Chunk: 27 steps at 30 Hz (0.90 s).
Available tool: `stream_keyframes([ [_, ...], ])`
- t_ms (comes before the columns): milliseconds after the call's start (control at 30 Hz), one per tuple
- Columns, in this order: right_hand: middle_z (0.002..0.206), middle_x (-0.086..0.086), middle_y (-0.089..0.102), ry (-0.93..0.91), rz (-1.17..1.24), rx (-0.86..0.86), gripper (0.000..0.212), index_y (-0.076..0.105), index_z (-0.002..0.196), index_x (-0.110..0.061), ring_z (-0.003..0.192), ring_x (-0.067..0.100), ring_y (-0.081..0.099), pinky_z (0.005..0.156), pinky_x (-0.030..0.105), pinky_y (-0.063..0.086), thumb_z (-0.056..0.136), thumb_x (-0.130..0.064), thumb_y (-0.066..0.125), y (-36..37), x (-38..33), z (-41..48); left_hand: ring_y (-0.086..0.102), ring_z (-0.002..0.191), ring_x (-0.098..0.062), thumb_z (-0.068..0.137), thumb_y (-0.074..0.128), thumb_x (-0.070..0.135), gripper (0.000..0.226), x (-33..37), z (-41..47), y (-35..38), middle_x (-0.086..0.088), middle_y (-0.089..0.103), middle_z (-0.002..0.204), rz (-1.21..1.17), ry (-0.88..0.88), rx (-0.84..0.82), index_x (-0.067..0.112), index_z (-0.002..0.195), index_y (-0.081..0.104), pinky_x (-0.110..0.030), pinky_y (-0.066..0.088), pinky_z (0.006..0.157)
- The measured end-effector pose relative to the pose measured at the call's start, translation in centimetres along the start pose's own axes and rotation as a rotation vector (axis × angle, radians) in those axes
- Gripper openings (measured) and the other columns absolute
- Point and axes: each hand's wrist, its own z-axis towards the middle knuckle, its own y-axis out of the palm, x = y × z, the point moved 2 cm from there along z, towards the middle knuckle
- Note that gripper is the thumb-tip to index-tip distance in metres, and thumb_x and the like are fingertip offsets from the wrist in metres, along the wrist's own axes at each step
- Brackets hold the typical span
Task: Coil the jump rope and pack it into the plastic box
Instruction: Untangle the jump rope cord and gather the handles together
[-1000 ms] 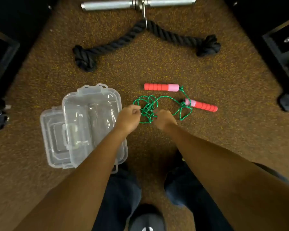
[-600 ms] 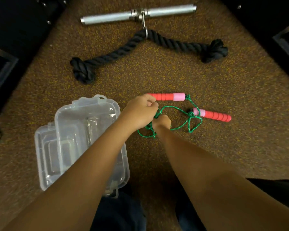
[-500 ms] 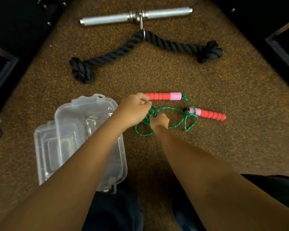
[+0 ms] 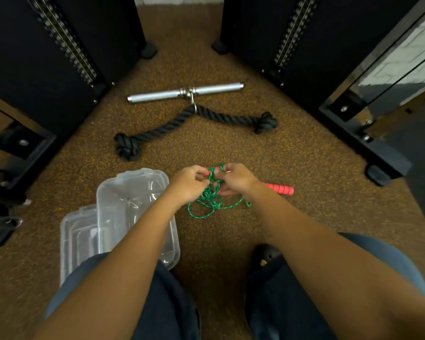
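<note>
The green jump rope (image 4: pixel 210 200) hangs in a tangled bunch between my two hands, with loose loops touching the floor below. My left hand (image 4: pixel 189 184) and my right hand (image 4: pixel 234 179) both pinch strands of the cord close together. One red handle (image 4: pixel 280 188) lies on the floor just right of my right wrist. The other red handle (image 4: pixel 207 171) peeks out behind my fingers, mostly hidden. The clear plastic box (image 4: pixel 133 195) stands open on the floor to the left, partly under my left forearm, with its clear lid (image 4: pixel 77 236) beside it.
A black thick rope attachment (image 4: pixel 182 123) clipped to a metal bar (image 4: pixel 184 93) lies on the brown speckled floor farther ahead. Black gym machine frames (image 4: pixel 353 123) flank both sides. My knees and a shoe (image 4: pixel 265 256) are at the bottom.
Both hands have risen with the green cord, gathering it into a tighter bunch. The view has tilted up, showing more of the machines. The far handle is now behind my fingers.
</note>
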Motion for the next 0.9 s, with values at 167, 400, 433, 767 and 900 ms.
stream_keyframes([
  [167, 0.08, 0.006, 0.06, 0.0, 0.096, -0.031, 0.009, 0.048, 0.087, -0.012, 0.05, 0.011, 0.063, 0.059, 0.026, 0.056, 0.093, -0.017, 0.053, -1.8, -3.1, -4.2, 0.056, 0.111, -0.018, 0.078, 0.071, 0.027, 0.046, 0.1, -1.9, -0.6, -0.006, 0.062, 0.118, -0.065, 0.117, -0.084, 0.01, 0.119, 0.058, -0.034, 0.044, 0.097],
  [400, 0.101, 0.014, 0.061, 0.047, 0.081, 0.113, 0.009, 0.051, 0.1, -0.005, 0.061, 0.018, 0.064, 0.061, 0.029, 0.056, 0.091, -0.006, 0.052, -2.9, -6.3, -7.7, 0.048, 0.074, -0.017, 0.084, 0.062, 0.027, 0.016, 1.5, -3.3, -3.0, 0.002, 0.052, 0.071, -0.128, 0.221, 0.058, 0.014, 0.078, 0.056, -0.028, 0.033, 0.061],
  [433, 0.092, 0.014, 0.06, 0.036, 0.086, 0.134, 0.011, 0.05, 0.102, -0.004, 0.062, 0.019, 0.063, 0.065, 0.031, 0.055, 0.091, -0.005, 0.051, -3.1, -6.7, -8.0, 0.047, 0.075, -0.018, 0.086, 0.06, 0.027, 0.016, 1.8, -3.3, -3.7, 0.002, 0.049, 0.072, -0.144, 0.226, 0.106, 0.014, 0.076, 0.055, -0.028, 0.033, 0.062],
  [767, 0.07, 0.007, 0.06, -0.139, 0.103, 0.099, 0.039, 0.031, 0.116, -0.028, 0.053, 0.015, 0.058, 0.051, 0.024, 0.053, 0.09, -0.01, 0.054, -4.6, -8.0, -7.7, 0.064, 0.083, -0.017, 0.098, 0.036, 0.026, 0.013, 5.1, -3.9, -5.0, -0.008, 0.064, 0.085, -0.725, 0.121, 0.004, 0.014, 0.102, 0.037, -0.028, 0.047, 0.087],
  [900, 0.08, 0.001, 0.06, -0.293, -0.304, 0.102, 0.026, 0.053, 0.112, -0.018, 0.074, 0.017, 0.061, 0.067, 0.025, 0.053, 0.096, -0.034, 0.041, -4.9, -8.2, -8.3, 0.066, 0.078, -0.017, 0.098, 0.038, 0.029, 0.011, 6.0, -3.5, -4.8, -0.008, 0.063, 0.093, -0.74, 0.135, 0.006, 0.02, 0.093, 0.039, -0.031, 0.052, 0.082],
])
